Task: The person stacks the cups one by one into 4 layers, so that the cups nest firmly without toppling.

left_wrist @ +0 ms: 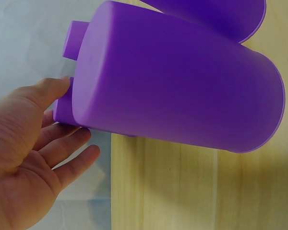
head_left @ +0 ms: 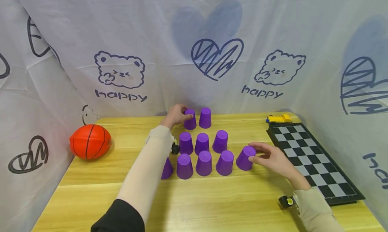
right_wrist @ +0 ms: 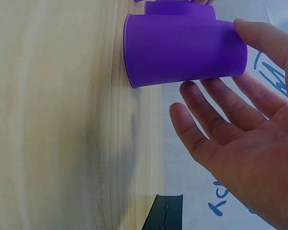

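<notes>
At the back of the table my left hand (head_left: 175,117) holds the left one of two upside-down purple cups (head_left: 190,120), its thumb on the near side. The other back cup (head_left: 205,118) stands just to the right. In the left wrist view a nearer cup (left_wrist: 177,76) hides much of the held one. My right hand (head_left: 271,160) pinches the rightmost front cup (head_left: 245,158) near its closed end between thumb and fingers. Three cups form a middle row, including this cup (head_left: 201,144). Several stand in front, among them this cup (head_left: 185,167); my left forearm partly covers the leftmost.
A red ball (head_left: 91,141) sits at the table's left edge. On the right lies a black-and-white checkered board (head_left: 309,158), with a yellow toy block piece (head_left: 279,118) behind it. A printed white curtain (head_left: 169,57) hangs behind the wooden table (head_left: 212,205).
</notes>
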`<state>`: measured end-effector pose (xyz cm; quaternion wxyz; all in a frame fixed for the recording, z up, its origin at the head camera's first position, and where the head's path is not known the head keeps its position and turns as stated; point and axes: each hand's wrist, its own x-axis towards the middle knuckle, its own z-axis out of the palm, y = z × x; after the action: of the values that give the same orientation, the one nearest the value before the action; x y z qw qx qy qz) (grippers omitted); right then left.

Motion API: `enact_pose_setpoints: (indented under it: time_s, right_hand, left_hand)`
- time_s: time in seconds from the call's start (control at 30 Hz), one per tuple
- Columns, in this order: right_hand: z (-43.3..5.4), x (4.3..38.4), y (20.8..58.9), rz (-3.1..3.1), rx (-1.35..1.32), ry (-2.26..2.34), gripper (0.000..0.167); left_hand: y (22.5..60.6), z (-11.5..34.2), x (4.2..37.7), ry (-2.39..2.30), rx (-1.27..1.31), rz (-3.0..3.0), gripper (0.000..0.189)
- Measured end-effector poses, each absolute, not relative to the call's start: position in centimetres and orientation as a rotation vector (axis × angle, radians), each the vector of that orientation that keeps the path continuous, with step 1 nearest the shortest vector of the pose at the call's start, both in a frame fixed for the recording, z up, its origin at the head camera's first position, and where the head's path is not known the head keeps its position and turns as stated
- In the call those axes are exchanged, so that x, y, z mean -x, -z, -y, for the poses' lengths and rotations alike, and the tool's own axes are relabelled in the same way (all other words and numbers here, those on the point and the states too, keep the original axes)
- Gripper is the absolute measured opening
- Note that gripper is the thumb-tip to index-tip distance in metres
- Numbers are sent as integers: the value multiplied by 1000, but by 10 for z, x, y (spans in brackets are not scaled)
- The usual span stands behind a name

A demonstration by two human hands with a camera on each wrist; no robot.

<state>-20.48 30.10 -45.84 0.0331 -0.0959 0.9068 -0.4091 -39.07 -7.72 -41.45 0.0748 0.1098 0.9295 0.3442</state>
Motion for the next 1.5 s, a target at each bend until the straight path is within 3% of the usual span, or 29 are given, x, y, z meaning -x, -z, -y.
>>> enact_pose_setpoints:
  time_s: [0.3, 0.9, 1.5]
  right_hand:
    - [-301, 205, 459, -2793, 303, 1251, 63]
    - [-301, 205, 459, -2796, 290, 1258, 60]
    - [-293, 226, 438, -2865, 237, 1301, 59]
  left_hand:
    - [416, 75, 392, -1016, -336, -2803, 54]
    - [402, 84, 388, -1037, -369, -2817, 76]
    - [385, 114, 370, -1031, -479, -2822, 79]
